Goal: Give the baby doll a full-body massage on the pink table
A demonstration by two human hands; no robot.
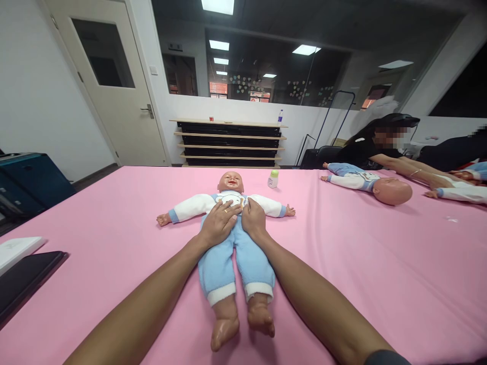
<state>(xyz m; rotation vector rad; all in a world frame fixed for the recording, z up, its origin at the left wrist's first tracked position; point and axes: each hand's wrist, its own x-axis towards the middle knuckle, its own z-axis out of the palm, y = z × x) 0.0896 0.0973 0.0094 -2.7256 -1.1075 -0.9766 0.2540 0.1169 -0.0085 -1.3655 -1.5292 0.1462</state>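
A baby doll [236, 243] in a white top and light blue trousers lies on its back, feet toward me and arms stretched out. My left hand [220, 222] rests flat on the left side of its belly, fingers stretched, with a ring on one finger. On the other side of the belly, my right hand [253, 219] is closed, its fingers curled at the edge of the doll's top [266, 205]. The right fingertips are partly hidden. Just beyond the doll's outstretched arm stands a small white bottle with a green cap [273, 179].
A pink cloth [342, 274] covers the table. At the left edge lie a black case [34, 284] and a white box [19, 251]. Another doll [365, 182] lies at the right, near a person leaning over the table. A low shelf [230, 142] stands behind.
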